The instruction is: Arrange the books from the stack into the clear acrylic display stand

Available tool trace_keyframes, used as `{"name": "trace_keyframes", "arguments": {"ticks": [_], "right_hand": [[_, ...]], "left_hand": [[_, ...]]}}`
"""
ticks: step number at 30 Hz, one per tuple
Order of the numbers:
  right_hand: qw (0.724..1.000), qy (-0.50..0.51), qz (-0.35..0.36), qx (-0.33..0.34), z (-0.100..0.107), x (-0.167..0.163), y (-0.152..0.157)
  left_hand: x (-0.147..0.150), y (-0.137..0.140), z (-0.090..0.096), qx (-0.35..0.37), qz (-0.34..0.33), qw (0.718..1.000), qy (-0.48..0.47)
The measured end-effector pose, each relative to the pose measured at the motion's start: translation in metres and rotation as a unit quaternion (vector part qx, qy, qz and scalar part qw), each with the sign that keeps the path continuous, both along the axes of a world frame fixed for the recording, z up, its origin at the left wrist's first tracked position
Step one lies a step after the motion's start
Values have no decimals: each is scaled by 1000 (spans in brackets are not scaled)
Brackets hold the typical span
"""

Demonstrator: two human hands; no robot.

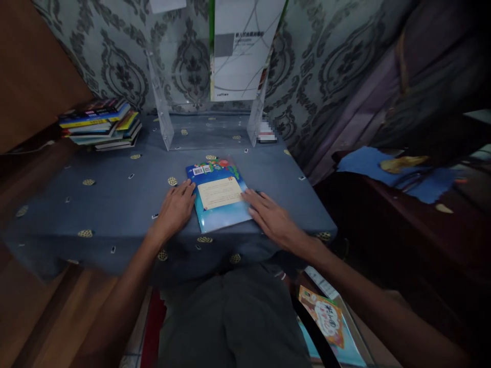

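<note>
A blue book [224, 219] with a pale text panel and a barcode lies flat and slightly askew near the front edge of the table. My left hand [177, 207] rests along its left edge, palm down with the fingers stretched out and the fingertips touching the edge. On the opposite side, my right hand [273, 217] lies with extended fingers at the right edge, its fingertips over the border of the cover. Neither hand is wrapped round anything. The undersides of both hands are hidden.
Behind the book stands a clear acrylic stand [164, 122], with a white booklet [241, 61] above it. A book stack [102, 125] sits at the back left of the cloth-covered table [126, 204]. Lower right, an orange book [326, 319] lies beside my leg. A blue cloth [364, 166] lies farther right.
</note>
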State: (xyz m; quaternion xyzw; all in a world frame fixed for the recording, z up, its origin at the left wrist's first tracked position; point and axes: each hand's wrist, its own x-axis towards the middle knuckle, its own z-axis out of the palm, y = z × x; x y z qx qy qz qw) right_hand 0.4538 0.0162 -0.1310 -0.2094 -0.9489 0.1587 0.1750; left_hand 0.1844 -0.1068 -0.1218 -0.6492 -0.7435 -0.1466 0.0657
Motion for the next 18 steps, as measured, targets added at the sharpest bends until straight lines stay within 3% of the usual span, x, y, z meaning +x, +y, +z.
{"name": "trace_keyframes", "arguments": {"ticks": [6, 11, 18], "right_hand": [[998, 11, 12, 58, 2, 17, -40], [987, 13, 139, 75, 8, -9, -63], [974, -30, 210, 83, 17, -57, -48]], "left_hand": [[-3, -2, -2, 1, -1, 1000, -16], [-3, -1, -6, 20, -5, 1000, -13], [-3, -1, -7, 45, -12, 999, -15]]}}
